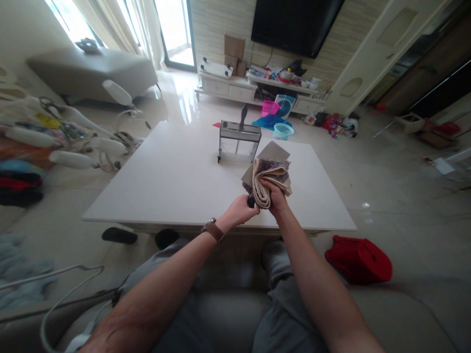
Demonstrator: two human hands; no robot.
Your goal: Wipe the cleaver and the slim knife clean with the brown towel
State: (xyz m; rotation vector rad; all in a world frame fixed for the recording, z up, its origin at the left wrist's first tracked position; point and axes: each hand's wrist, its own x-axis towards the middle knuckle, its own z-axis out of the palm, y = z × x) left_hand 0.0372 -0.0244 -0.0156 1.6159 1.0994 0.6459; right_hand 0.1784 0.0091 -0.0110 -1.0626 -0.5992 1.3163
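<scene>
My left hand [241, 211] is closed around a dark handle [251, 200] just above the near edge of the white table [176, 181]. A broad flat grey blade [274, 149] rises from that handle, tilted up and to the right. My right hand [274, 196] is clenched on a folded beige and purple-grey cloth [270, 174], which is wrapped over the lower part of the blade. Both hands touch each other at the handle. A brown watch [213, 229] sits on my left wrist.
A clear rack [238, 142] stands mid-table with a black-handled knife [243, 117] upright in it. A red bag [358, 260] lies on the floor at the right, dark slippers [119, 236] under the table edge. Clutter and white tools lie at the left.
</scene>
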